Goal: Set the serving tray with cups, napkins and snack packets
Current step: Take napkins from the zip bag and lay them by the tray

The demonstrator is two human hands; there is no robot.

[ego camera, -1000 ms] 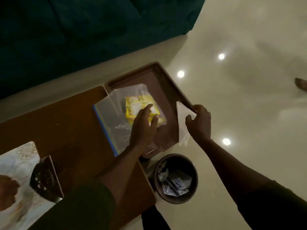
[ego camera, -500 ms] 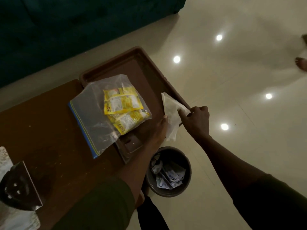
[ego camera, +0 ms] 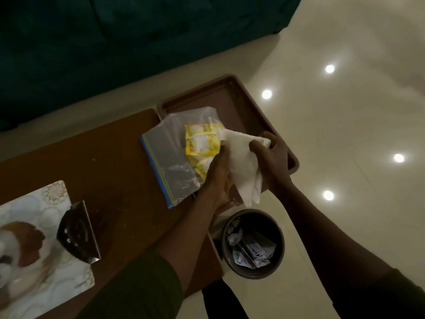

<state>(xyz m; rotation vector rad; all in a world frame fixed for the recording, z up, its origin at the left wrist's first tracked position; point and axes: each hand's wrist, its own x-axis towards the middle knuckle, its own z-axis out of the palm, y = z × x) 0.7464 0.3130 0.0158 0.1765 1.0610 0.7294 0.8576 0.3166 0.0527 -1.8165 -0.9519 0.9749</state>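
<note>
A brown serving tray [ego camera: 239,104] lies at the right end of the wooden table [ego camera: 96,157], jutting past its edge. A clear zip bag [ego camera: 167,153] with yellow snack packets [ego camera: 202,143] rests half on the tray, half on the table. A white napkin [ego camera: 241,162] is spread over the tray's near right part. My left hand [ego camera: 217,178] grips the napkin's left side. On the napkin's right side, by the tray's right rim, my right hand [ego camera: 273,160] pinches its top corner. No cups are in view.
A round waste bin [ego camera: 253,242] with crumpled paper stands on the floor below the tray. A patterned placemat [ego camera: 34,245] with a dark shiny object [ego camera: 78,233] lies at the table's left. A dark green sofa [ego camera: 115,42] runs behind. Glossy floor stretches right.
My left hand left the zip bag and took hold of the napkin. My right hand carried the napkin from the tray's right edge inward over the tray, where it now hangs spread between both hands.
</note>
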